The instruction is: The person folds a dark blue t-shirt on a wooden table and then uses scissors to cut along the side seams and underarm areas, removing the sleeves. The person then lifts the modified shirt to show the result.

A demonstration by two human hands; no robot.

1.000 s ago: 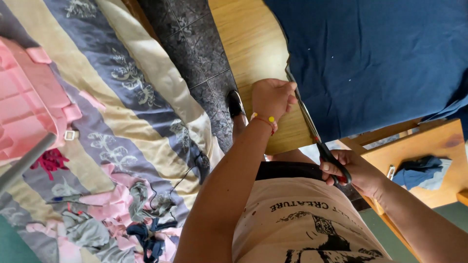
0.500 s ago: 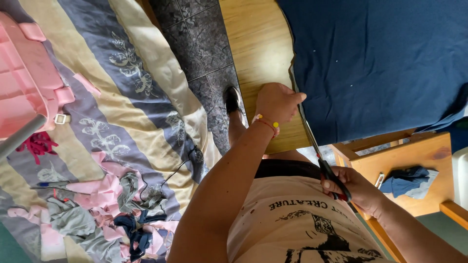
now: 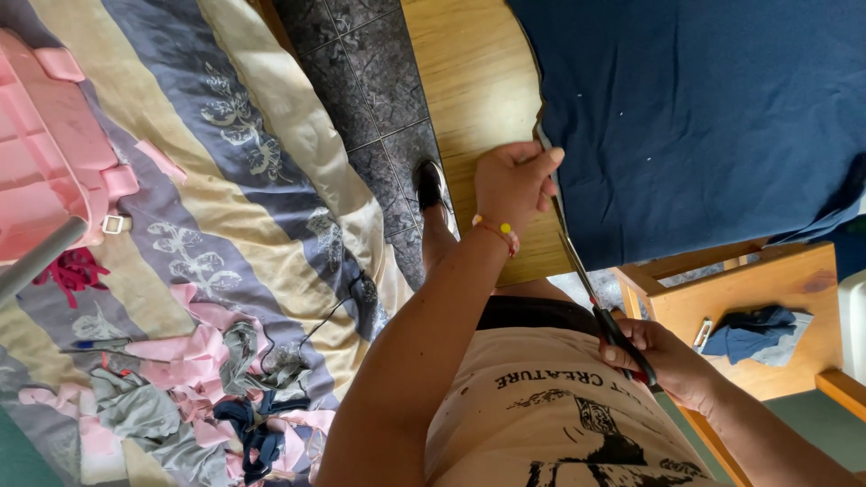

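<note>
The navy blue cloth [image 3: 704, 117] lies flat on the wooden table [image 3: 478, 90] and covers most of it. The left hand [image 3: 514, 180] is at the near edge of the cloth, with the fingers curled closed and pinching this edge. A bead bracelet [image 3: 498, 233] sits on the left wrist. The right hand [image 3: 667, 361] is off the table, below the cloth edge and close to the person's body. Its fingers are wrapped closed around the black handles of the scissors [image 3: 591, 298]. The long blades run from this hand up along the cloth edge and reach the left hand; I cannot tell how far the blades are open.

Right of the cloth, a wooden stool [image 3: 767, 289] carries some small blue fabric pieces [image 3: 753, 329]. Left of the cloth, beyond the tiled floor [image 3: 361, 54], a striped sheet [image 3: 198, 180] lies with a pile of fabric scraps [image 3: 198, 388] in pink, grey and dark blue, and a pink plastic basket [image 3: 45, 162] stands on it.
</note>
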